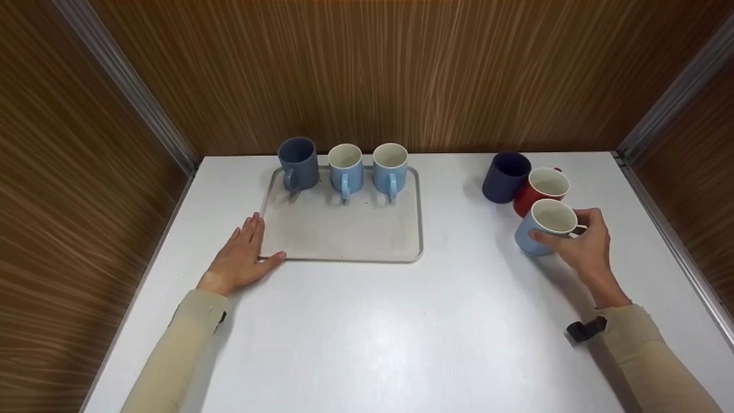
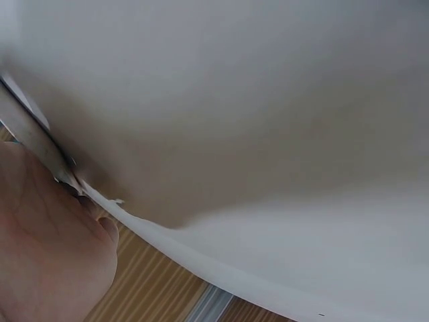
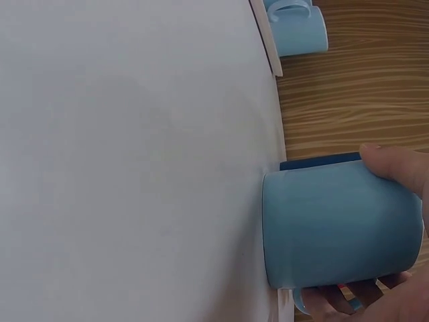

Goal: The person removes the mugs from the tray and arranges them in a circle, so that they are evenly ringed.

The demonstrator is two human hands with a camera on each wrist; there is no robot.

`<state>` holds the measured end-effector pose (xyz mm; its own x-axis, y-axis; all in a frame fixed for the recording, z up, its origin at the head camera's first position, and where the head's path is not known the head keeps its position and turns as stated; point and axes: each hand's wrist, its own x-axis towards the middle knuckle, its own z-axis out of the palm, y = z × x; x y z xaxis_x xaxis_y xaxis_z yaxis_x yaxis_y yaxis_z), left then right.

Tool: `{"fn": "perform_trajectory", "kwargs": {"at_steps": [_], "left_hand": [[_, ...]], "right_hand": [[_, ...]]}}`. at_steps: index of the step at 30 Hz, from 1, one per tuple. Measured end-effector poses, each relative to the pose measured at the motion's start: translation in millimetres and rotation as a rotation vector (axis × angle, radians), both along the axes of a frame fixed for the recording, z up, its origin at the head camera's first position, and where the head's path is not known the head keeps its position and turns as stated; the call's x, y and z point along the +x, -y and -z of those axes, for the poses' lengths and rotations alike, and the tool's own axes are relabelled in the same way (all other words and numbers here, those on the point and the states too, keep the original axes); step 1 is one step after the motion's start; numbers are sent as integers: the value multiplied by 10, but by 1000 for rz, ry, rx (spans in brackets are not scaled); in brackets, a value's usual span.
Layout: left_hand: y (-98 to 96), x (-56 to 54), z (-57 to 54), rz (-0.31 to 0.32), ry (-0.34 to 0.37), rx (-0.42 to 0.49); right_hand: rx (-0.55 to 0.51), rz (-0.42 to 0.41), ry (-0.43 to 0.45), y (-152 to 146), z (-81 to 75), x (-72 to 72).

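My right hand (image 1: 590,249) grips a light blue mug (image 1: 536,236) with a white inside, thumb on the near side and fingers round the handle side. In the right wrist view this mug (image 3: 342,228) is upright, its base at or very close to the table. Right behind it are a red mug (image 1: 524,198) and a dark purple mug (image 1: 499,183). My left hand (image 1: 238,261) lies with straight fingers along the left edge of a beige tray (image 1: 344,229), thumb at its front corner. In the left wrist view the hand (image 2: 53,241) partly hides the tray's rim.
Along the tray's back stand a grey-blue mug (image 1: 307,172) and two light blue mugs, one in the middle (image 1: 351,179) and one on the right (image 1: 390,179), handles facing me. Wood-patterned walls (image 1: 401,74) enclose the white table (image 1: 401,332) at the back and sides.
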<state>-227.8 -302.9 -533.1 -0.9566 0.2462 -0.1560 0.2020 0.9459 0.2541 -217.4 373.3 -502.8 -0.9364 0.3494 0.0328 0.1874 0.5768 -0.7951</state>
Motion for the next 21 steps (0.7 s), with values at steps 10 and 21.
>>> {"fn": "perform_trajectory", "kwargs": {"at_steps": [10,21], "left_hand": [[-1,3,-25,-2,-3,9],[-8,3,-11,1,-19,11]], "right_hand": [[-10,5,-18,7,-13,-41],[-5,2,-61,13,-11,-44]]}}
